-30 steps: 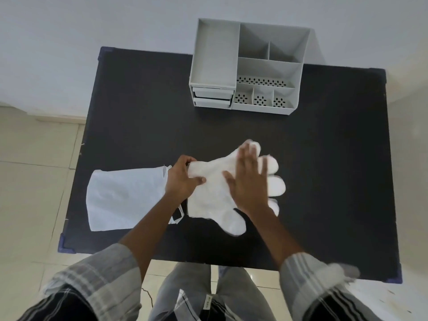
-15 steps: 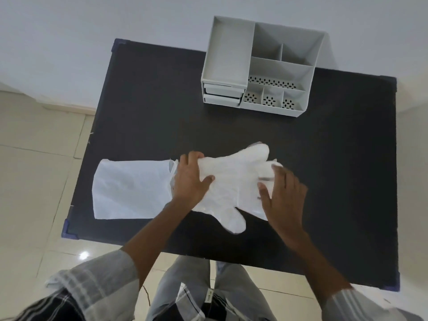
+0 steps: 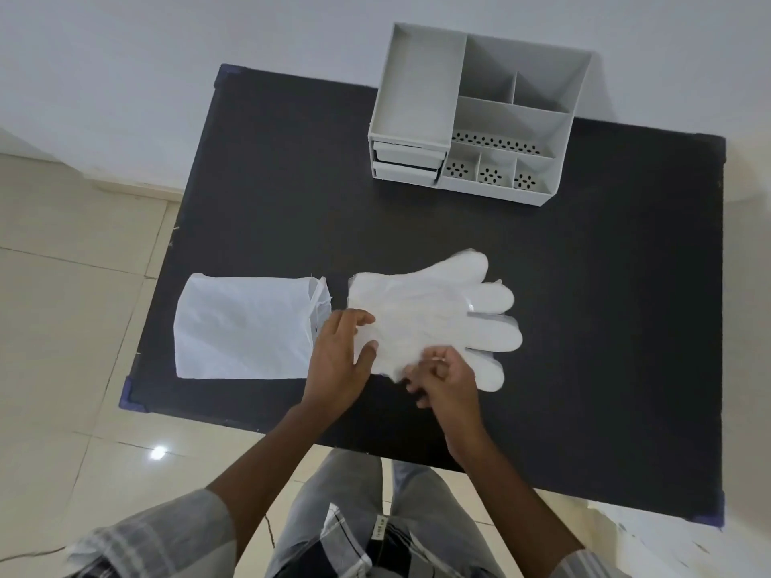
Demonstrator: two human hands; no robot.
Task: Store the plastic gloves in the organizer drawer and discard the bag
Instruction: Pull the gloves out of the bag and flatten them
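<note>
A stack of translucent white plastic gloves (image 3: 438, 310) lies flat on the black table (image 3: 584, 327), fingers pointing right. My left hand (image 3: 340, 360) rests on the cuff end, thumb and fingers pressing the edge. My right hand (image 3: 444, 379) pinches the near edge of the gloves by the thumb part. An empty white bag (image 3: 244, 327) lies flat to the left of the gloves. The grey organizer (image 3: 479, 114) stands at the far edge, its two small drawers (image 3: 406, 162) closed on its front left.
The organizer's open top has several compartments, some with perforated floors. The table's near-left corner (image 3: 133, 396) sits close to the bag. Tiled floor lies left of and below the table; a white wall stands behind it.
My right hand has moved from the glove fingers to the near edge and closed on it. The glove fingers now lie spread flat. My left hand slid toward the near cuff corner.
</note>
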